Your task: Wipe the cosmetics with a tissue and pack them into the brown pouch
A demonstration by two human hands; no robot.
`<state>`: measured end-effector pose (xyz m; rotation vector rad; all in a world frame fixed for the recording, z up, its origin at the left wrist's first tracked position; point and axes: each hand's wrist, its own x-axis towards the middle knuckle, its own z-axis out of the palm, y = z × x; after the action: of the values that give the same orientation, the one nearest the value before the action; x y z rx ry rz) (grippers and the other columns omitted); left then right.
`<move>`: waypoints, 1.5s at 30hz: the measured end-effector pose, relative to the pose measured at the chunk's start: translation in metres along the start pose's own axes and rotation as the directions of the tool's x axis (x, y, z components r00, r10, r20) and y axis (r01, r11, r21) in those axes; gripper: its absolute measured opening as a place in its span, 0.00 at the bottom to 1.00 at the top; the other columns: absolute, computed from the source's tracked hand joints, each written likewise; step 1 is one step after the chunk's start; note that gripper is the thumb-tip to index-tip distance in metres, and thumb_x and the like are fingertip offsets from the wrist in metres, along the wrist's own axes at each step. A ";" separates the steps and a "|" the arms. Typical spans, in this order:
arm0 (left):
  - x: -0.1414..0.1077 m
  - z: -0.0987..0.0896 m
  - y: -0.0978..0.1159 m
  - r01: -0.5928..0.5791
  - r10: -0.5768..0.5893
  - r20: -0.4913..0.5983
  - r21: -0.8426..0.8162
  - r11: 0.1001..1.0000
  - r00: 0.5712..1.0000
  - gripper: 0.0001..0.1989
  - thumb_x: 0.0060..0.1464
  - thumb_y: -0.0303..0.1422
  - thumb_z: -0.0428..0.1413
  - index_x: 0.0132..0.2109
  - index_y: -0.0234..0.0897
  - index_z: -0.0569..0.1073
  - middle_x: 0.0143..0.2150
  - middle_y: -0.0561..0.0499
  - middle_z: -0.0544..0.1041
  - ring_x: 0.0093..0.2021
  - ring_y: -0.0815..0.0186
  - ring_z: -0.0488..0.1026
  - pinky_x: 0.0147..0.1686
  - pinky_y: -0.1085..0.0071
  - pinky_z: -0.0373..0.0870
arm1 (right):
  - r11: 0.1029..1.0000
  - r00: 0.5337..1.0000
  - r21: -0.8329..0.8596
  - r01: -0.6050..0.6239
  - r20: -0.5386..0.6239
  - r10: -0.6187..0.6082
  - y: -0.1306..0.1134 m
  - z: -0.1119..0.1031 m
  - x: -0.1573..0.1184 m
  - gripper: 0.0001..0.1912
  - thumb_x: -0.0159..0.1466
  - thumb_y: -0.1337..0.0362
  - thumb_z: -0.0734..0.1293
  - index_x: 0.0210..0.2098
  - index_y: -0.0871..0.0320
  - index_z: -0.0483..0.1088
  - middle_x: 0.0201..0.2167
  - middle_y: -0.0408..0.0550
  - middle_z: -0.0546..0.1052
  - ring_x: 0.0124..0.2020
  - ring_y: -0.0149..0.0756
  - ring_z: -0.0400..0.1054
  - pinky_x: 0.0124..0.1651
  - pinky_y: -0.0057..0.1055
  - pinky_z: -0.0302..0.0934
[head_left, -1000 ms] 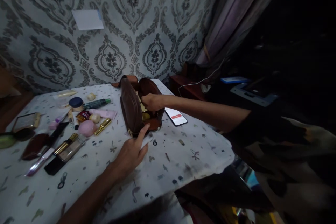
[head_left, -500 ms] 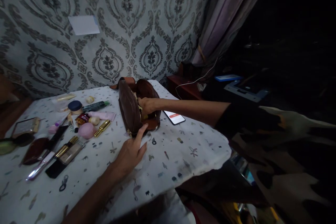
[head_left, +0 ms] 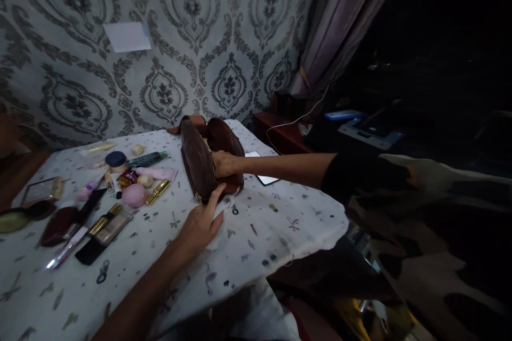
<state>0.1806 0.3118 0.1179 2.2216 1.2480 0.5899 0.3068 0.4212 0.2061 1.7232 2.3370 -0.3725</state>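
Note:
A brown leather bag (head_left: 195,162) stands on the cloth-covered table with its zipped top spread apart. My right hand (head_left: 224,162) reaches down into it from the right, and the fingers are hidden inside. At the bag's near end my left hand (head_left: 201,224) touches the edge with its stretched index finger, the thumb held apart. Partly covered by my right forearm, a phone (head_left: 269,179) with a bright screen lies beside the bag.
Left of the bag lie a pink makeup sponge (head_left: 134,195), a gold tube (head_left: 158,192), a foundation bottle (head_left: 104,234), a dark-lidded jar (head_left: 116,160) and several other cosmetics. A patterned wall (head_left: 188,58) rises behind. The table's near edge (head_left: 304,257) runs along the right front.
My right hand has shifted slightly lower inside the bag. The phone's screen changed from showing a red bar to mostly white. My left hand stays at the bag's near end.

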 end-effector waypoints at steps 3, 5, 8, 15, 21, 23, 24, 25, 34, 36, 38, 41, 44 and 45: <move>0.000 0.001 -0.002 0.004 -0.005 0.008 0.020 1.000 1.000 0.30 0.63 0.34 0.44 0.70 0.36 0.48 0.45 0.42 0.79 0.39 0.56 0.78 0.43 0.61 0.71 | 0.999 0.999 0.006 0.047 0.025 -0.047 0.001 0.003 -0.001 0.19 0.58 0.67 0.69 0.48 0.66 0.75 0.46 0.58 0.79 0.45 0.43 0.75 0.37 0.26 0.66; 0.000 0.003 -0.003 0.016 -0.017 0.009 0.039 0.999 1.000 0.31 0.63 0.34 0.44 0.70 0.36 0.48 0.43 0.42 0.80 0.39 0.56 0.78 0.42 0.61 0.71 | 0.998 0.998 0.008 0.065 0.007 -0.065 0.002 0.007 -0.001 0.17 0.60 0.68 0.67 0.49 0.65 0.75 0.47 0.58 0.79 0.44 0.43 0.75 0.37 0.25 0.66; 0.000 0.004 -0.005 -0.003 0.003 -0.007 0.016 1.000 1.000 0.31 0.63 0.34 0.45 0.70 0.38 0.48 0.46 0.41 0.79 0.43 0.55 0.78 0.45 0.61 0.71 | 0.995 0.995 -0.009 0.096 -0.027 -0.096 0.002 0.009 -0.003 0.19 0.63 0.68 0.64 0.52 0.65 0.73 0.49 0.59 0.78 0.45 0.42 0.75 0.38 0.25 0.65; 0.000 0.001 -0.004 -0.021 0.021 -0.002 -0.021 1.000 1.000 0.31 0.62 0.34 0.44 0.71 0.37 0.47 0.49 0.40 0.78 0.43 0.56 0.77 0.45 0.61 0.70 | 0.967 0.976 -0.132 0.217 0.060 -0.211 0.004 -0.014 -0.008 0.16 0.60 0.68 0.68 0.47 0.66 0.76 0.45 0.56 0.80 0.45 0.40 0.74 0.40 0.24 0.65; -0.001 0.005 -0.008 0.003 -0.003 -0.013 0.001 1.000 1.000 0.32 0.62 0.35 0.46 0.71 0.36 0.47 0.39 0.44 0.79 0.33 0.59 0.76 0.40 0.65 0.70 | 0.918 0.940 -0.266 0.293 -0.098 -0.328 0.022 -0.037 -0.017 0.15 0.64 0.72 0.61 0.46 0.70 0.75 0.43 0.64 0.79 0.46 0.44 0.74 0.39 0.29 0.61; -0.001 0.005 -0.008 0.001 -0.001 -0.013 0.003 1.000 1.000 0.32 0.62 0.35 0.45 0.71 0.37 0.48 0.39 0.45 0.79 0.33 0.60 0.77 0.41 0.65 0.70 | 0.882 0.897 -0.326 0.340 -0.169 -0.408 0.032 -0.036 -0.023 0.14 0.64 0.73 0.60 0.44 0.68 0.75 0.40 0.63 0.79 0.43 0.43 0.74 0.38 0.30 0.60; -0.001 0.005 -0.008 0.008 -0.008 -0.005 0.013 1.000 1.000 0.31 0.63 0.35 0.45 0.70 0.37 0.48 0.37 0.46 0.79 0.32 0.60 0.76 0.40 0.66 0.70 | 0.860 0.879 -0.361 0.360 -0.179 -0.443 0.036 -0.034 -0.026 0.14 0.63 0.73 0.60 0.42 0.67 0.75 0.39 0.62 0.80 0.42 0.43 0.74 0.39 0.31 0.60; 0.000 0.005 -0.008 0.018 -0.018 0.006 0.026 1.000 1.000 0.30 0.63 0.35 0.44 0.70 0.36 0.49 0.35 0.47 0.79 0.31 0.60 0.76 0.38 0.66 0.71 | 0.833 0.860 -0.400 0.382 -0.177 -0.479 0.040 -0.030 -0.029 0.13 0.63 0.74 0.60 0.41 0.67 0.75 0.38 0.62 0.79 0.42 0.44 0.74 0.41 0.32 0.59; 0.002 0.007 -0.012 -0.009 0.009 0.016 -0.008 1.000 1.000 0.30 0.63 0.34 0.45 0.70 0.35 0.49 0.34 0.48 0.79 0.31 0.62 0.77 0.40 0.67 0.72 | 0.710 0.784 -0.529 0.465 -0.126 -0.608 0.052 0.007 -0.039 0.12 0.68 0.72 0.59 0.43 0.66 0.74 0.42 0.56 0.78 0.46 0.43 0.71 0.61 0.47 0.40; 0.002 0.008 -0.014 -0.036 0.036 -0.002 -0.038 0.999 0.999 0.31 0.63 0.34 0.46 0.70 0.37 0.48 0.41 0.46 0.80 0.37 0.62 0.79 0.43 0.67 0.73 | 0.690 0.780 -0.534 0.488 -0.087 -0.619 0.051 0.008 -0.038 0.12 0.68 0.70 0.59 0.42 0.64 0.74 0.43 0.56 0.78 0.46 0.43 0.70 0.60 0.46 0.40; 0.002 0.009 -0.015 -0.048 0.047 -0.019 -0.051 0.998 0.999 0.31 0.63 0.34 0.46 0.70 0.38 0.48 0.47 0.44 0.79 0.43 0.61 0.79 0.46 0.67 0.72 | 0.675 0.785 -0.538 0.505 -0.039 -0.619 0.050 0.008 -0.037 0.11 0.68 0.70 0.60 0.41 0.63 0.74 0.43 0.55 0.78 0.46 0.43 0.70 0.58 0.45 0.41; 0.001 0.009 -0.015 -0.034 0.033 -0.025 -0.051 0.998 0.999 0.31 0.63 0.34 0.47 0.70 0.39 0.49 0.51 0.43 0.78 0.48 0.60 0.77 0.49 0.66 0.71 | 0.672 0.796 -0.537 0.510 -0.002 -0.606 0.048 0.008 -0.035 0.10 0.67 0.70 0.61 0.40 0.63 0.74 0.42 0.54 0.78 0.44 0.40 0.70 0.56 0.43 0.42; 0.002 0.010 -0.015 -0.019 0.018 -0.019 -0.052 0.998 1.000 0.31 0.63 0.34 0.48 0.70 0.39 0.49 0.50 0.44 0.78 0.49 0.59 0.77 0.50 0.65 0.71 | 0.675 0.802 -0.531 0.512 0.014 -0.597 0.047 0.008 -0.035 0.11 0.68 0.69 0.60 0.40 0.63 0.74 0.42 0.54 0.78 0.44 0.40 0.70 0.55 0.41 0.43; 0.002 0.009 -0.015 -0.013 0.012 -0.016 -0.052 0.999 1.000 0.31 0.62 0.34 0.48 0.70 0.39 0.49 0.50 0.44 0.78 0.48 0.59 0.77 0.49 0.65 0.71 | 0.677 0.804 -0.529 0.512 0.017 -0.594 0.047 0.008 -0.036 0.11 0.68 0.69 0.60 0.41 0.63 0.74 0.42 0.54 0.78 0.44 0.40 0.70 0.55 0.41 0.43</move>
<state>0.1777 0.3177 0.1017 2.1872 1.2134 0.6389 0.3622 0.3995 0.2060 0.7895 2.7079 0.3084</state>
